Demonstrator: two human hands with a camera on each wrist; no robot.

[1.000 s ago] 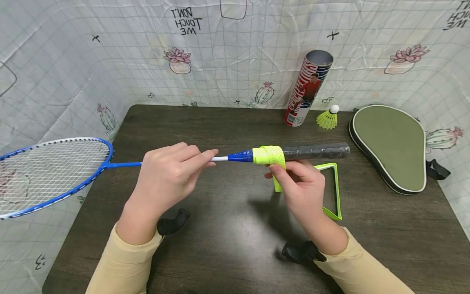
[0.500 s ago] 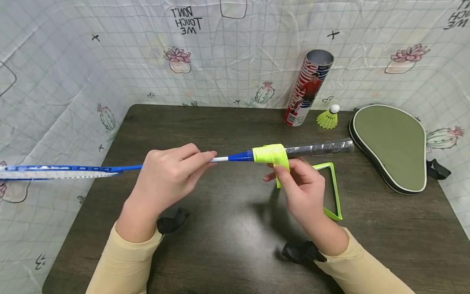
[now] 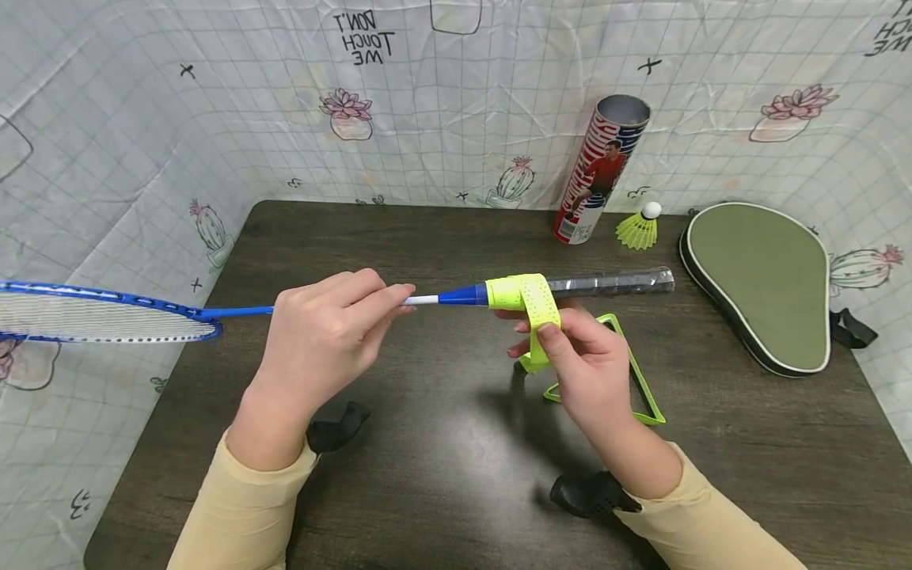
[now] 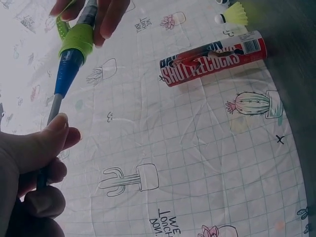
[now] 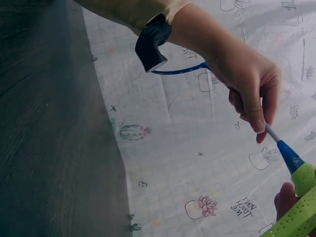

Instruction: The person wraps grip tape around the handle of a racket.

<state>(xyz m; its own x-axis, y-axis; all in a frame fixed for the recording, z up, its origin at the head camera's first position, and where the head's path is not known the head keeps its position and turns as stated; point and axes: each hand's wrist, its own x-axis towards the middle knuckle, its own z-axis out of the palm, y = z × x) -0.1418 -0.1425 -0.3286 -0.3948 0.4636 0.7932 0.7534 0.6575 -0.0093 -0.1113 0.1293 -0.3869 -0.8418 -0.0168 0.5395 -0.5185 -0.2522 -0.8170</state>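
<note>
Across the table, in the head view, a blue badminton racket (image 3: 242, 311) is held level, its head at the left. My left hand (image 3: 331, 328) grips the shaft just short of the blue cone. In the left wrist view its thumb and fingers (image 4: 52, 148) curl round that shaft. Perforated neon-yellow grip tape (image 3: 506, 293) winds round the top of the handle. The remaining dark handle (image 3: 613, 282) shows bare. My right hand (image 3: 587, 364) pinches the tape's loose strip below the handle. In the right wrist view the tape (image 5: 298, 212) runs along the lower right corner.
A shuttlecock tube (image 3: 602, 170) stands at the back, with a yellow shuttlecock (image 3: 639, 227) beside it. An olive case (image 3: 758, 285) lies at the right. More of the yellow strip (image 3: 644, 388) loops on the dark table (image 3: 442, 475). A patterned cloth (image 3: 427, 119) hangs behind.
The racket's head has rolled from face-on to edge-on, then partly back. The tape strip has swung round to the front of the handle, and its hanging loop has shifted. Both hands keep their places.
</note>
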